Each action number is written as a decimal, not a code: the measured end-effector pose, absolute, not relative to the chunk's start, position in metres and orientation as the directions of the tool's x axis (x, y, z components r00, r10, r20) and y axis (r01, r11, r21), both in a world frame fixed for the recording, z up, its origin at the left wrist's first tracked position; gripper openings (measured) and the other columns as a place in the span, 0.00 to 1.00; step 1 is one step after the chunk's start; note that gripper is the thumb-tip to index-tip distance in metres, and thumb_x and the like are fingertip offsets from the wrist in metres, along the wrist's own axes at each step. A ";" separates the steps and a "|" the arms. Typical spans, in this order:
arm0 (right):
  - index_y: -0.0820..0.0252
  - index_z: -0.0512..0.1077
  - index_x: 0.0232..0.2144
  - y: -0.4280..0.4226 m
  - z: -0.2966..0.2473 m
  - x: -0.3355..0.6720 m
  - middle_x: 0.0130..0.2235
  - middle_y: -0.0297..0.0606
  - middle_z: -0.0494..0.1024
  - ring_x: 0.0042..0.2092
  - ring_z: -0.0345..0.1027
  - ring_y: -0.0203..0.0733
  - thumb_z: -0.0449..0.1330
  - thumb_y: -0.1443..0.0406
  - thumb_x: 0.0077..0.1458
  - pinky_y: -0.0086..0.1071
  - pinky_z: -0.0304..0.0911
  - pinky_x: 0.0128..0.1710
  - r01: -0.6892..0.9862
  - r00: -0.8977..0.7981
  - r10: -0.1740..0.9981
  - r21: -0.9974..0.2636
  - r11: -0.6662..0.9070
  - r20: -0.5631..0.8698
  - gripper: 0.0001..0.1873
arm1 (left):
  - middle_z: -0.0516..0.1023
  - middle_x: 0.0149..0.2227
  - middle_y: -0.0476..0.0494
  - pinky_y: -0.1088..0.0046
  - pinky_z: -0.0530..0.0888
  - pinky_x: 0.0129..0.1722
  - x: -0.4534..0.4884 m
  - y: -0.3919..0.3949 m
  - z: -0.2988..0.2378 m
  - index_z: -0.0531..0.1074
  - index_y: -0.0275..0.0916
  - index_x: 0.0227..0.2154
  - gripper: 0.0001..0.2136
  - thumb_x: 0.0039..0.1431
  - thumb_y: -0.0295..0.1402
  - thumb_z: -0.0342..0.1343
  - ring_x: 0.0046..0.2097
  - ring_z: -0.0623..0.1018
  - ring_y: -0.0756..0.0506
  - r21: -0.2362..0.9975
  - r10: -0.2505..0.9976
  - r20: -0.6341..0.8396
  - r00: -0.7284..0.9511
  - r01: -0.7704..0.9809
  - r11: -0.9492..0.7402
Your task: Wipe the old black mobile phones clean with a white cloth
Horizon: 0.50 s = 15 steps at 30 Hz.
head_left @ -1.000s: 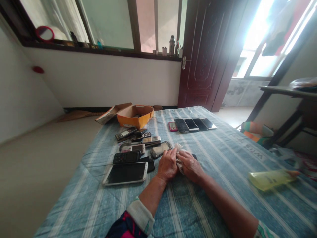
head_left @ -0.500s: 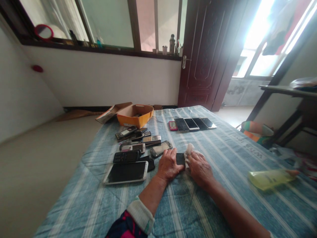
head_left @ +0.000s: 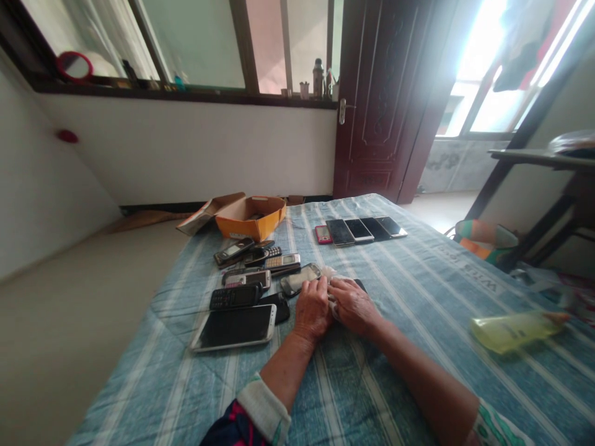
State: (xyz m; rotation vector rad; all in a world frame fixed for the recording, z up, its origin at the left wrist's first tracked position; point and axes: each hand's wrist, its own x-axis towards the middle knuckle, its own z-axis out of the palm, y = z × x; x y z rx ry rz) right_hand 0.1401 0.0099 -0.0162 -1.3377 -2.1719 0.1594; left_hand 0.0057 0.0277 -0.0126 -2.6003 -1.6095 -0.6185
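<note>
My left hand (head_left: 313,308) and my right hand (head_left: 354,305) rest side by side on the blue striped cloth (head_left: 418,291). Under them lies a dark phone (head_left: 359,284), of which only the far corner shows. My left hand holds the phone down at its left end. My right hand presses a white tissue (head_left: 331,274) onto it, fingers curled. Just left of my hands lies a pile of old phones (head_left: 251,275), with a large white smartphone (head_left: 235,327) nearest me.
A row of several smartphones (head_left: 360,230) lies farther back. An orange cardboard box (head_left: 251,217) with its lid stands at the far left corner. A yellow bottle (head_left: 514,324) lies on its side at the right. A dark door and a black metal frame stand beyond.
My right hand, which had slid right and uncovered the dark phone half a second ago, is back against my left hand over the phone. The camera tilted slightly.
</note>
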 end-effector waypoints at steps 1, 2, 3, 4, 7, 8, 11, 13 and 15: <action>0.56 0.73 0.43 0.011 -0.016 0.141 0.46 0.40 0.75 0.54 0.63 0.42 0.51 0.73 0.54 0.35 0.54 0.57 0.786 -0.333 0.852 -0.380 0.487 0.403 0.18 | 0.75 0.41 0.35 0.63 0.68 0.46 0.006 0.028 -0.013 0.70 0.31 0.46 0.15 0.56 0.30 0.51 0.43 0.72 0.38 0.182 0.852 0.351 0.389 0.864 -0.470; 0.56 0.73 0.43 0.011 -0.016 0.141 0.46 0.39 0.75 0.54 0.63 0.42 0.51 0.73 0.54 0.35 0.54 0.57 0.796 -0.330 0.857 -0.371 0.477 0.395 0.17 | 0.75 0.40 0.36 0.63 0.68 0.46 0.006 0.028 -0.014 0.70 0.32 0.45 0.15 0.56 0.31 0.51 0.43 0.72 0.38 0.177 0.849 0.359 0.389 0.864 -0.471; 0.56 0.73 0.43 0.012 -0.016 0.143 0.46 0.39 0.75 0.53 0.63 0.42 0.51 0.73 0.54 0.35 0.55 0.56 0.810 -0.323 0.865 -0.361 0.463 0.385 0.17 | 0.75 0.40 0.36 0.64 0.68 0.46 0.007 0.028 -0.014 0.70 0.33 0.45 0.14 0.56 0.31 0.51 0.42 0.72 0.39 0.172 0.845 0.368 0.388 0.865 -0.472; 0.56 0.73 0.42 0.012 -0.017 0.144 0.46 0.39 0.75 0.52 0.64 0.42 0.51 0.73 0.54 0.34 0.55 0.56 0.824 -0.312 0.872 -0.350 0.446 0.376 0.16 | 0.75 0.40 0.36 0.64 0.68 0.46 0.007 0.028 -0.015 0.70 0.33 0.45 0.14 0.56 0.31 0.51 0.42 0.72 0.39 0.168 0.842 0.377 0.386 0.866 -0.472; 0.57 0.73 0.39 0.013 -0.017 0.151 0.44 0.40 0.75 0.49 0.65 0.43 0.51 0.72 0.55 0.36 0.57 0.54 0.855 -0.274 0.891 -0.331 0.398 0.363 0.14 | 0.75 0.39 0.36 0.64 0.69 0.45 0.008 0.029 -0.017 0.70 0.32 0.45 0.16 0.56 0.36 0.53 0.42 0.72 0.39 0.171 0.834 0.406 0.375 0.865 -0.472; 0.57 0.73 0.38 0.013 -0.017 0.154 0.43 0.40 0.75 0.48 0.65 0.44 0.50 0.72 0.55 0.36 0.57 0.53 0.864 -0.257 0.896 -0.329 0.381 0.363 0.14 | 0.75 0.40 0.35 0.64 0.69 0.45 0.008 0.029 -0.017 0.70 0.31 0.46 0.18 0.56 0.38 0.54 0.43 0.72 0.38 0.175 0.831 0.414 0.371 0.863 -0.473; 0.56 0.73 0.38 0.013 -0.018 0.161 0.43 0.41 0.74 0.50 0.64 0.46 0.51 0.70 0.56 0.38 0.56 0.54 0.896 -0.184 0.911 -0.319 0.310 0.368 0.12 | 0.75 0.40 0.36 0.63 0.69 0.46 0.009 0.029 -0.018 0.69 0.32 0.46 0.23 0.53 0.45 0.57 0.44 0.72 0.38 0.187 0.830 0.428 0.357 0.864 -0.467; 0.56 0.72 0.37 0.012 -0.018 0.163 0.42 0.41 0.74 0.50 0.64 0.46 0.51 0.70 0.57 0.38 0.56 0.54 0.909 -0.156 0.916 -0.310 0.280 0.371 0.11 | 0.75 0.40 0.36 0.63 0.69 0.47 0.009 0.028 -0.018 0.69 0.32 0.47 0.24 0.53 0.46 0.58 0.44 0.72 0.37 0.186 0.834 0.426 0.351 0.868 -0.461; 0.56 0.72 0.36 0.012 -0.018 0.161 0.41 0.41 0.74 0.49 0.65 0.45 0.51 0.70 0.57 0.36 0.56 0.54 0.897 -0.186 0.908 -0.312 0.312 0.374 0.11 | 0.75 0.40 0.35 0.63 0.69 0.47 0.009 0.028 -0.017 0.69 0.30 0.47 0.23 0.53 0.43 0.57 0.44 0.72 0.37 0.178 0.835 0.412 0.364 0.867 -0.466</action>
